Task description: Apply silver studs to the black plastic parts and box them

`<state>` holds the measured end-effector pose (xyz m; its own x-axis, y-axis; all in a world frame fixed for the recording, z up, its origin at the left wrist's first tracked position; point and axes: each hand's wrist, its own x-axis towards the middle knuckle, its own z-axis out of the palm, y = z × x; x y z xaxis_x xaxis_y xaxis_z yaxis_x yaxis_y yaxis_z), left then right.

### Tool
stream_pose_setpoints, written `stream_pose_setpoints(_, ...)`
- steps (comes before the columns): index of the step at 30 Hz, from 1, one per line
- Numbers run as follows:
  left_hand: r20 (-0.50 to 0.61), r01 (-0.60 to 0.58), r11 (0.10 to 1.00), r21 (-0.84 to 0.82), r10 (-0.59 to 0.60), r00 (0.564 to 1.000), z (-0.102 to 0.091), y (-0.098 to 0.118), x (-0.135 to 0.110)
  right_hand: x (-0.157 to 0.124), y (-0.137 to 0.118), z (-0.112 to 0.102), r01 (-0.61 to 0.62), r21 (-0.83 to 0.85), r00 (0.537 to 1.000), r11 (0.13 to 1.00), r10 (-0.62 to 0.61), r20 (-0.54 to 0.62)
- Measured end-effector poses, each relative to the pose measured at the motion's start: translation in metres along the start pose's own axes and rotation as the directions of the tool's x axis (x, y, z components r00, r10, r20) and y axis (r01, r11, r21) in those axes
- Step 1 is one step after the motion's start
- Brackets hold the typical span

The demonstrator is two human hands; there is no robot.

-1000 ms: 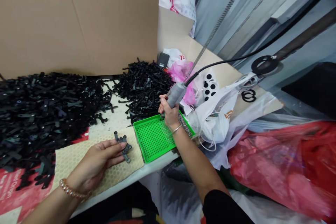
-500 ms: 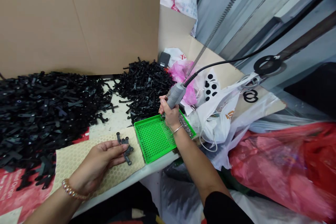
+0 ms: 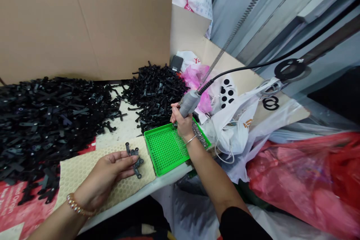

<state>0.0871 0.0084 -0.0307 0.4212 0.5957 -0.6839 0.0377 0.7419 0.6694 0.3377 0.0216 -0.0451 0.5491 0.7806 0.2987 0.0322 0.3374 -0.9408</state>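
Note:
My left hand (image 3: 108,172) rests on a beige honeycomb mat (image 3: 75,168), its fingers pinching a small cluster of black plastic parts (image 3: 134,158). My right hand (image 3: 183,123) is wrapped round a grey electric screwdriver (image 3: 189,103) with a black cable and a coiled line running up to the right. The tool's tip points down at the far edge of a green perforated tray (image 3: 165,148) that holds small metal screws along its right side.
Large heaps of black plastic parts (image 3: 42,116) cover the table's left, with a smaller heap (image 3: 157,88) behind the tray. Cardboard walls (image 3: 84,22) stand at the back. White, pink and red plastic bags (image 3: 303,180) crowd the right side.
Almost nothing differs. My left hand with the black parts has shifted slightly to the right on the mat; my right hand stays on the screwdriver at the tray.

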Motion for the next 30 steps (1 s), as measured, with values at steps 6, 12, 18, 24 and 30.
stream_pose_setpoints(6,0.018,-0.008,1.0,-0.004,0.008,1.0,-0.0005,0.0003,0.0002,-0.0011,-0.0018,0.0004,0.002,-0.039,1.0,0.999,-0.001,0.009)
stream_pose_setpoints(12,0.019,-0.014,1.0,0.005,0.013,1.0,-0.0015,-0.0001,0.0008,-0.0013,0.0005,-0.0021,-0.003,-0.074,1.0,0.997,0.003,0.002)
stream_pose_setpoints(18,0.014,-0.005,1.0,0.019,0.004,1.0,-0.0021,-0.0009,0.0012,-0.0009,0.0018,-0.0028,-0.015,-0.078,1.0,0.997,0.016,0.009)
stream_pose_setpoints(24,0.014,-0.006,1.0,0.015,0.006,1.0,-0.0012,-0.0004,-0.0005,-0.0006,-0.0009,0.0001,-0.004,-0.065,1.0,0.998,0.004,-0.002)
stream_pose_setpoints(30,0.021,-0.013,1.0,-0.01,0.013,1.0,-0.0003,-0.0003,-0.0015,-0.0001,-0.0015,0.0004,-0.012,-0.024,1.0,1.0,0.012,-0.023)
